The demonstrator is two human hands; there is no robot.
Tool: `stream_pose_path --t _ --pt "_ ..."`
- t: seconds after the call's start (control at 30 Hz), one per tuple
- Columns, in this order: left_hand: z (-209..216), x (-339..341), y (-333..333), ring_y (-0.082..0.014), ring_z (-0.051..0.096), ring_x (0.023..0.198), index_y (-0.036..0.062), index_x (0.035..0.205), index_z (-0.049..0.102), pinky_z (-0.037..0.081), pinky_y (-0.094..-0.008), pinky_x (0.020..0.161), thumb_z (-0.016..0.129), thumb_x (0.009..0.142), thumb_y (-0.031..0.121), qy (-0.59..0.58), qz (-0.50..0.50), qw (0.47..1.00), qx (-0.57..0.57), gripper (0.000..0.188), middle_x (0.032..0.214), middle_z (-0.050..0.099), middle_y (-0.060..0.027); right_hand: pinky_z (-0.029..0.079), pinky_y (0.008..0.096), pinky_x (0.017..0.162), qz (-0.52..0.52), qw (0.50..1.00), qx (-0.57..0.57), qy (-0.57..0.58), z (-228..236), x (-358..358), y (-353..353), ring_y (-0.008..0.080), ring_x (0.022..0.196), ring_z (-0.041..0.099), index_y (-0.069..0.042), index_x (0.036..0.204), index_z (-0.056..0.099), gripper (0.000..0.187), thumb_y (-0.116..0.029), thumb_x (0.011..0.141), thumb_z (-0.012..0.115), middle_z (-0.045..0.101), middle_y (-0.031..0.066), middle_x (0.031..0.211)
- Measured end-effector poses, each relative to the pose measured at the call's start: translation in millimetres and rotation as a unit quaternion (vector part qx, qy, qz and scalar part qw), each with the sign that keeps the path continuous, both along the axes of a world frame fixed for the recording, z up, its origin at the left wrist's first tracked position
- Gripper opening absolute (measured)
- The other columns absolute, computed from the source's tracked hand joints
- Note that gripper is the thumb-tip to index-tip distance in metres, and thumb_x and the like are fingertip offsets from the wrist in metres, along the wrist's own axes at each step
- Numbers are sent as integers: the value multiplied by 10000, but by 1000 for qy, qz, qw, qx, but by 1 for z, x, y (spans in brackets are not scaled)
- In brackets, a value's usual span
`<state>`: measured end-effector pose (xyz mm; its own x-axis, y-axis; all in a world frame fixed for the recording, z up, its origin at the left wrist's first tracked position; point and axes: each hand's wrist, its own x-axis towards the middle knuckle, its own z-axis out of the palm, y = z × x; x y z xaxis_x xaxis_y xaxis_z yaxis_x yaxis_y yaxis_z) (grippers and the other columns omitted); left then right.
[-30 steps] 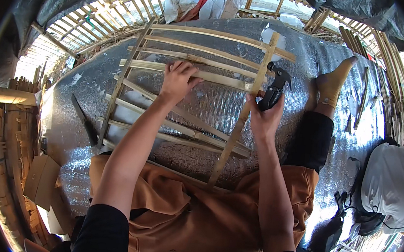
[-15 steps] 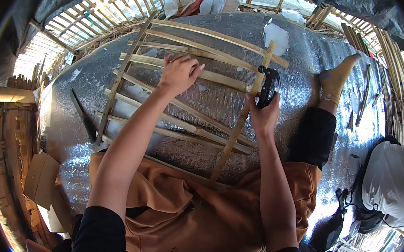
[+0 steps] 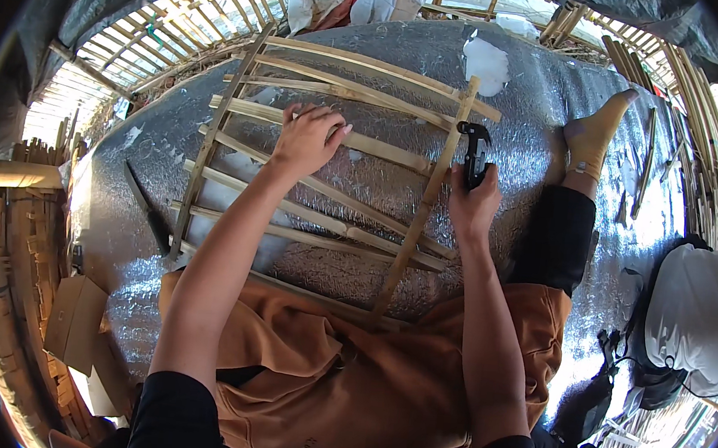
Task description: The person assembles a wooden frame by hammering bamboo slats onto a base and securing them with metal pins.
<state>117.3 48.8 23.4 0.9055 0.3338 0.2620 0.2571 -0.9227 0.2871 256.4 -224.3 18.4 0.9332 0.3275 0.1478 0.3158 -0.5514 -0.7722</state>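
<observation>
A lattice of pale bamboo slats lies in front of my legs, joined by a darker left crosspiece (image 3: 208, 153) and a right crosspiece (image 3: 418, 217). My left hand (image 3: 306, 141) has its fingers curled over one of the middle bamboo slats (image 3: 383, 149). In my right hand (image 3: 475, 202) is a black claw hammer (image 3: 475, 149), gripped by its handle. The hammer's head is up beside the right crosspiece, near its upper end. My palm hides part of the handle.
A knife (image 3: 149, 208) with a dark handle lies left of the lattice on the silvery foil sheet (image 3: 125, 275). My outstretched leg with a yellow sock (image 3: 597, 135) is at the right. A cardboard box (image 3: 73, 317) stands lower left; a white bundle (image 3: 701, 309) lies far right.
The hammer has shifted off the right crosspiece, leaving a small gap beside it. The lattice and my left hand have slid slightly left in view.
</observation>
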Motion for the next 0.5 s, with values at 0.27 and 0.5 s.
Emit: stream_pose_path --t 0.27,0.5 --pt "3 -6 -9 -246 625 1034 119 966 679 357 -460 1065 642 956 262 -13 -14 1000 8 149 975 678 -20 484 461 691 -130 990 33 52 -40 29 -22 356 723 636 38 937 558 373 -282 885 743 650 200 817" --pt "13 -25 -18 -277 554 1168 113 1146 649 347 -487 1095 647 956 268 0 -22 998 52 245 1194 597 -66 482 476 708 -118 990 47 57 -34 21 -13 389 735 626 38 944 551 368 -273 888 738 644 217 822"
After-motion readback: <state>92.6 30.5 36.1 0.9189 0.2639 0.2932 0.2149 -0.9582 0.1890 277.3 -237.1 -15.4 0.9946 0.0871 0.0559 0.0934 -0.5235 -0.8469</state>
